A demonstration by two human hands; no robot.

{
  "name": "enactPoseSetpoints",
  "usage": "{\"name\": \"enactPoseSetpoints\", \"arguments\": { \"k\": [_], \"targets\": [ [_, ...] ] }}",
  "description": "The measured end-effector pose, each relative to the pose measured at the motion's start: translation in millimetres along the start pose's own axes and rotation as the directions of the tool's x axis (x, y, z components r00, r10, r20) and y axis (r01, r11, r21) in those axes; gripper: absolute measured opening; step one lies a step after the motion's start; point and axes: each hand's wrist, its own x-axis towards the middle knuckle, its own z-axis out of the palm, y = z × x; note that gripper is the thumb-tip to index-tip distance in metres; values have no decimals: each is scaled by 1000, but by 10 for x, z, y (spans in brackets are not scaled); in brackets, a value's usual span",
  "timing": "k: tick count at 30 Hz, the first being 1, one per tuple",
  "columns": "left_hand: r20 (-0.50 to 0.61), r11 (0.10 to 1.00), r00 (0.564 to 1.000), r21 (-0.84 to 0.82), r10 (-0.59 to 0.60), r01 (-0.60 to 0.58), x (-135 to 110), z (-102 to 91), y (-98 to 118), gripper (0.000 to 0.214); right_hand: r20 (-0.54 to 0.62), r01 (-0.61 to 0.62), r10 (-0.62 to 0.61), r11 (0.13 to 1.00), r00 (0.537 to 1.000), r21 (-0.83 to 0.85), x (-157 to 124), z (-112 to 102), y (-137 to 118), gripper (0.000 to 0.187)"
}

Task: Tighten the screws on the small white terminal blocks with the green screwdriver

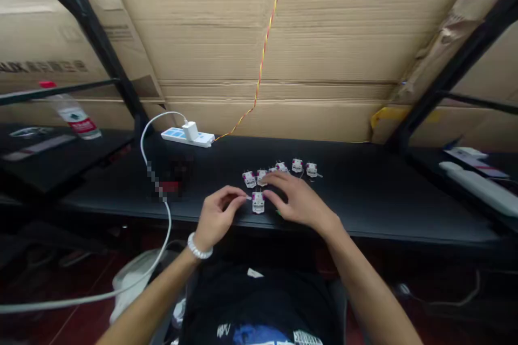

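L hand (218, 215) has fingers pinched by the white module (258, 202), R hand (299, 199) curled just above; can't tell if either grips. Module sits on black table (364, 194) before row of others (297, 165). Looks light, fragile; hold by body sides.

From my screen, the small white modules (258, 202) show magenta edges against the matte black worktop (364, 199). A twisted red-and-yellow wire (263, 54) stands out on the tan cardboard (332, 27), which is banded with faint horizontal ridges. I can make out a white power strip (186, 137) with blue panels, a plastic bottle (75, 118) with a red cap and label, a white beaded bracelet (197, 246), and a black T-shirt (259, 307) with a blue-and-white print.
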Motion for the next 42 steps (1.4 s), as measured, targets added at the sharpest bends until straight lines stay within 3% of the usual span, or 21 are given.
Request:
{"name": "enactPoseSetpoints", "arguments": {
  "k": [3, 9, 16, 19, 24, 28, 32, 42],
  "targets": [
    [44, 997, 999, 65, 28, -31, 14, 20, 14, 18, -40, 14, -15, 1000, 999, -23, -90, -211, 103, 36],
    [129, 981, 992, 190, 9, -34, 41, 57, 62, 17, 294, 13, -7, 1000, 956, -19, -298, -378, 248, 60],
    [184, 980, 983, 201, -19, -19, 57, 60, 72, 19, 308, 12, 2, 999, 951, -43, -228, -316, 195, 39],
    [192, 969, 981, 241, 17, -64, 55, 65, 59, 17, 228, 54, -47, 998, 972, -24, -222, -399, 187, 34],
    [241, 941, 966, 295, 94, -166, 54, 80, 30, 15, -24, 105, -106, 994, 994, -24, -260, -581, 164, 32],
    [259, 919, 954, 320, 150, -231, 58, 83, 3, 14, -190, 108, -109, 994, 976, -15, -286, -650, 137, 30],
    [292, 921, 948, 319, 129, -223, 58, 74, -15, 15, -299, 118, -110, 993, 948, 10, -297, -678, 92, 27],
    [291, 935, 952, 304, 94, -185, 58, 48, -33, 16, -447, 119, -95, 993, 889, 26, -290, -683, 75, 31]
  ]
}}
